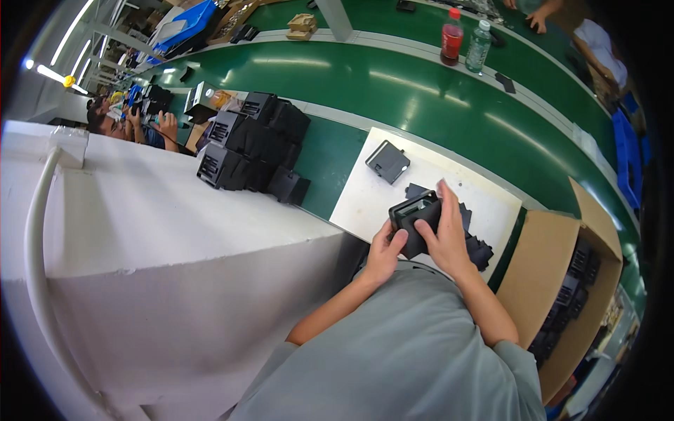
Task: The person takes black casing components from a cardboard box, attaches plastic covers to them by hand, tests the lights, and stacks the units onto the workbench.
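Close to my body, both hands grip a black plastic housing [415, 223], tilted, with a rimmed opening on its upper side. My left hand [383, 254] holds its lower left edge, thumb on the front. Around the right side wraps my right hand [448, 235], its thumb pressed on the near face and its fingers along the far edge. Beneath is a white board [358, 203]. Another black housing [388, 162] rests on the board's far left part. Several flat black pieces [479, 251] lie at the right, partly hidden by my right hand and forearm.
Stacked black housings [242, 144] stand at the left beside a white ledge [175, 231]. An open cardboard box [540, 263] with black parts is at my right. Beyond the green conveyor [393, 88] stand a red bottle [452, 38] and a clear bottle [479, 49]. Other people work nearby.
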